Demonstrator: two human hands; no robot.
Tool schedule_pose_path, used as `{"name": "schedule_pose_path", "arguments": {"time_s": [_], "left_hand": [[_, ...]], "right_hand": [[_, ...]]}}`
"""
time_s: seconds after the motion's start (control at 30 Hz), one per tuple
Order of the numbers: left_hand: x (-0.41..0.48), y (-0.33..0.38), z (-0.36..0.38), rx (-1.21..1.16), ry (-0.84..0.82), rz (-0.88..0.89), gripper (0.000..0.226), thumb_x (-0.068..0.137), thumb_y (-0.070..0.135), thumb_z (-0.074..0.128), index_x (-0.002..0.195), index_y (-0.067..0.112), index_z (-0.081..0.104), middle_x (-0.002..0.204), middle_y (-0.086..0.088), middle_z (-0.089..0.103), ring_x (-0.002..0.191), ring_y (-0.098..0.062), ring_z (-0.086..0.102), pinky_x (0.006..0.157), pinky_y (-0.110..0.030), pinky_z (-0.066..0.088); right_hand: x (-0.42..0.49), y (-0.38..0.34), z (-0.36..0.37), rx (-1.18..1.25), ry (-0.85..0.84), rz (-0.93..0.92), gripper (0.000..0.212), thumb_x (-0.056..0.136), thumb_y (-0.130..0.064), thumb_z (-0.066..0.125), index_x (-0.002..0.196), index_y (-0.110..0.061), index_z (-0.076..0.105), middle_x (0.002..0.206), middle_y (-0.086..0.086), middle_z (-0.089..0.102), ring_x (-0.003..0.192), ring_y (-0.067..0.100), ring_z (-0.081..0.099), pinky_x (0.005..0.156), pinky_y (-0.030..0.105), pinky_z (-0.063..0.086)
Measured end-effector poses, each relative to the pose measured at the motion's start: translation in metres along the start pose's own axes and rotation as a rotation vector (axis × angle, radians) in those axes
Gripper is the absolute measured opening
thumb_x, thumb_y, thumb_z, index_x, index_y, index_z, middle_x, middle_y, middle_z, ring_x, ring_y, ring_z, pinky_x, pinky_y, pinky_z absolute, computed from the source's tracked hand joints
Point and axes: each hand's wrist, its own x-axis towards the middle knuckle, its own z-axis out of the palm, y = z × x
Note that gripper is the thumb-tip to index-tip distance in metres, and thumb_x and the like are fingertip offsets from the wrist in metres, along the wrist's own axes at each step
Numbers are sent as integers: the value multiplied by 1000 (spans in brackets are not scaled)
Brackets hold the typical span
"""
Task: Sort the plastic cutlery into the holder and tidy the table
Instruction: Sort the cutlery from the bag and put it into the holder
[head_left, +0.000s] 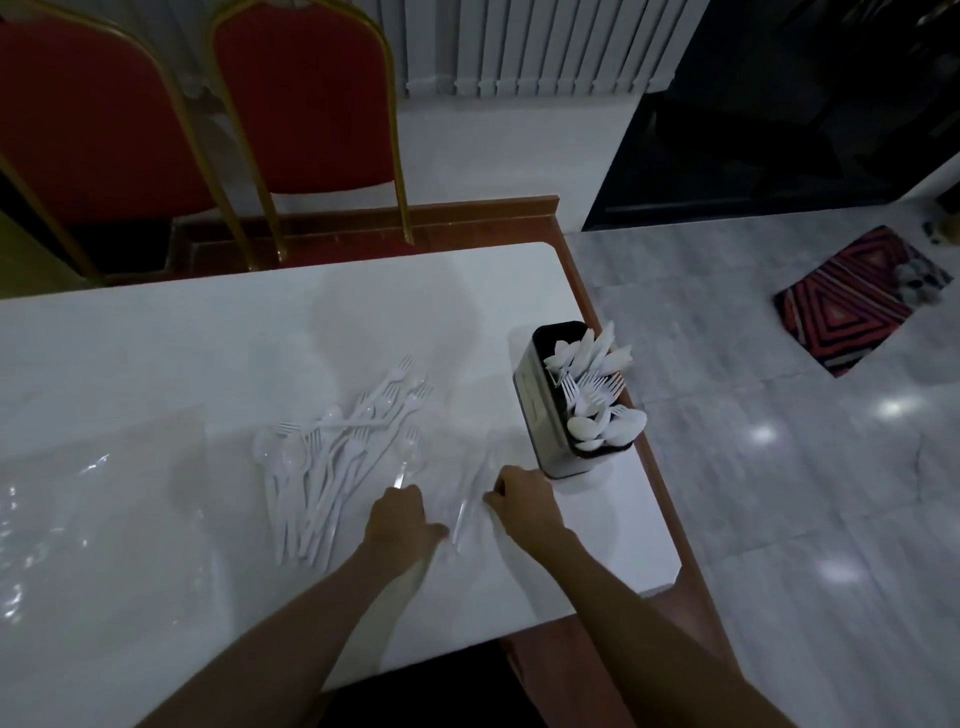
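A pile of white plastic forks and spoons (337, 457) lies in the middle of the white table (156, 353). At the table's right edge stands a dark cutlery holder (540, 415) with knives, forks and spoons upright in separate compartments. My left hand (402, 519) is closed around the handle of a clear spoon (408, 457), just right of the pile. My right hand (522, 499) sits in front of the holder, its fingers pinched on a thin clear plastic wrapper (462, 514) that lies between the two hands.
A large crumpled clear plastic sheet (78, 509) covers the table's left part. Two red chairs (306, 104) with gold frames stand beyond the far edge. The table ends close to the holder on the right, above a grey tiled floor with a striped mat (852, 301).
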Motion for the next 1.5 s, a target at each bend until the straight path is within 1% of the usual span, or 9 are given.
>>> {"name": "schedule_pose_path", "arguments": {"time_s": [0.17,0.27,0.47,0.77,0.9,1.03,1.27,1.4,1.5], "left_hand": [[8,-8,6,-27,72,10,22,81,32,69,84,11,64,94,-7,68,89,-23,65,77,-29,50],[11,-16,1,-61,73,-25,22,84,26,67,86,4,71,90,-11,72,86,-25,68,76,-30,53],[2,-24,1,-59,86,16,15,80,16,62,66,14,56,67,-4,60,63,-17,60,62,-31,52],[9,-20,12,-67,142,40,37,79,39,70,94,7,57,91,-8,62,87,-23,60,76,-32,46],[12,-22,9,-66,138,37,22,82,28,65,79,12,51,86,-8,62,84,-25,63,71,-32,49],[10,-25,4,-56,107,39,23,75,23,64,67,14,44,74,-5,54,77,-27,64,56,-25,38],[4,-33,2,-44,42,79,26,77,26,66,87,11,48,79,1,50,82,-22,57,65,-25,39],[2,-32,1,-123,5,125,24,79,16,67,97,8,54,87,-5,62,89,-24,63,73,-28,48],[0,-25,1,-140,10,143,19,80,14,66,95,5,60,92,-11,67,87,-24,63,74,-28,48]], "right_hand": [[8,-10,15,91,57,152,25,91,-29,62,97,-6,53,97,13,60,91,29,61,66,28,40],[16,-11,15,162,73,196,25,87,-22,62,72,-5,53,75,10,59,66,20,56,56,26,44],[21,-9,4,345,73,263,38,80,-28,65,78,10,68,60,9,62,48,14,53,51,21,45],[19,-27,17,308,20,239,42,76,-37,76,90,0,65,77,11,69,50,11,57,42,10,37],[22,-28,10,293,-8,251,38,75,-34,76,89,-1,65,84,13,68,75,24,65,45,15,36],[20,-26,5,321,-8,263,30,77,-31,72,74,-4,60,72,8,62,67,22,60,58,28,52],[15,-11,2,569,-91,357,18,76,-10,75,71,-4,59,69,10,63,60,19,62,73,40,61],[12,-15,-3,660,-107,367,20,75,-9,81,78,-1,63,72,7,63,58,14,62,48,16,54],[10,-15,-1,682,-51,350,21,74,-11,82,74,-4,62,72,5,62,59,12,61,47,15,51]]}}
